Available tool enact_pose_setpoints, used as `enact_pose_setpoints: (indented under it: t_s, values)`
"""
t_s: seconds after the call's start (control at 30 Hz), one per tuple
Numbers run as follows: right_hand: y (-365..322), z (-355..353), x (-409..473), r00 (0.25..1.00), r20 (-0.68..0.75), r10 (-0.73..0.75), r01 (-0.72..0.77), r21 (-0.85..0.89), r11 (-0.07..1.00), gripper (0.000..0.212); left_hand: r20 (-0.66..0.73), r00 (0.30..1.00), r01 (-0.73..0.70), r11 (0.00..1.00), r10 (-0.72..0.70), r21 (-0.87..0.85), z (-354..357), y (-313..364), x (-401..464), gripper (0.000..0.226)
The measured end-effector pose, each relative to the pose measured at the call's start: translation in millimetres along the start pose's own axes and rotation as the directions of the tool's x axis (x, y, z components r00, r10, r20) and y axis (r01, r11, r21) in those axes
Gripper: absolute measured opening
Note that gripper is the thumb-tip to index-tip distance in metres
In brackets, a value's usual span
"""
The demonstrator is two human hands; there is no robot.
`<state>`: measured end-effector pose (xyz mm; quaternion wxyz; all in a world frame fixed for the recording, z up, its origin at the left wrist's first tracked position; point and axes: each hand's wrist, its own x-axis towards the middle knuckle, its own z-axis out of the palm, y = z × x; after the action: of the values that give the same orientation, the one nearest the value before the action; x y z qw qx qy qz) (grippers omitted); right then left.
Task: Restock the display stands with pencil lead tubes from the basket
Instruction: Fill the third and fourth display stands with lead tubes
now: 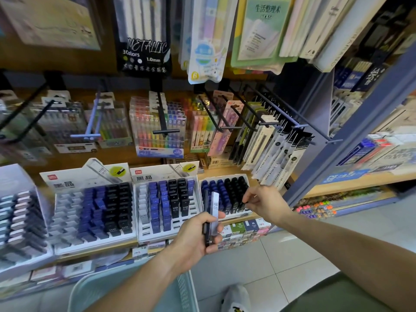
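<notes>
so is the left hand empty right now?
No, the left hand grips several lead tubes, a pale grey one marked HB 0.5 and darker ones, held upright in front of the display stands.

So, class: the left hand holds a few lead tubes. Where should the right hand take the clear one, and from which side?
Pinch the clear tube by its free top end, coming from above right. It stands upright above the left hand, whose fingers cover its lower half.

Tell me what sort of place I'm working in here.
Most likely a stationery shop aisle: pen packs hang on hooks, and pencil lead display stands fill a wooden shelf.
</notes>
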<state>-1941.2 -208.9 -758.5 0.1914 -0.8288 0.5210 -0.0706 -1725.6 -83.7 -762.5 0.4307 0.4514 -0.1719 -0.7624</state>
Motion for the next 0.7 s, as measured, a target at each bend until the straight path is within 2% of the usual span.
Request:
enact_pose_setpoints:
  t_s: [0.13, 0.3, 0.37, 0.4, 0.43, 0.47, 0.5, 0.57, 0.7]
  values:
    - [0.3, 6.1, 4.4, 0.998, -0.069, -0.012, 0.005, -0.090, 0.996, 0.011, 0.001, 1.000, -0.014, 1.000, 0.014, 0.012, 0.6, -0.7, -1.6, 0.029]
    - [-6.9, 1.5, 7.2, 0.994, -0.110, 0.020, -0.038, -0.166, 0.985, 0.019, 0.035, 0.999, -0.032, 0.999, 0.032, 0.000, 0.1, 1.1, -5.9, 0.027]
    - [-22.9, -5.7, 6.0, 0.982, -0.180, 0.063, -0.069, -0.029, 0.997, 0.017, 0.047, 0.998, -0.036, 0.999, 0.035, 0.002, -1.9, 2.7, -8.4, 0.027]
    - [-35.5, -10.2, 3.9, 0.978, -0.172, 0.115, -0.090, 0.143, 0.986, 0.015, 0.054, 0.998, -0.036, 0.999, 0.036, 0.004, -2.6, 3.5, -10.1, 0.027]
    - [-49.0, -14.0, 1.5, 0.981, -0.093, 0.171, -0.127, 0.361, 0.924, 0.015, 0.059, 0.998, -0.035, 0.999, 0.035, 0.004, -3.5, 4.1, -11.8, 0.028]
    - [-63.4, -17.3, -2.0, 0.981, 0.044, 0.187, -0.180, 0.558, 0.810, 0.019, 0.060, 0.998, -0.033, 0.999, 0.033, 0.001, -4.7, 4.6, -13.6, 0.029]
    - [-74.7, -18.5, -5.5, 0.974, 0.163, 0.156, -0.225, 0.672, 0.706, 0.024, 0.058, 0.998, -0.029, 1.000, 0.029, 0.001, -5.6, 4.6, -15.3, 0.029]
    - [-89.4, -16.6, -11.7, 0.965, 0.255, 0.058, -0.232, 0.732, 0.641, 0.033, 0.051, 0.999, -0.020, 1.000, 0.020, 0.005, -7.7, 4.1, -18.3, 0.029]
    - [-104.9, -15.8, -17.0, 0.971, 0.237, 0.040, -0.206, 0.734, 0.647, 0.035, 0.022, 1.000, -0.023, 1.000, 0.023, 0.004, -16.2, 0.3, -25.3, 0.030]
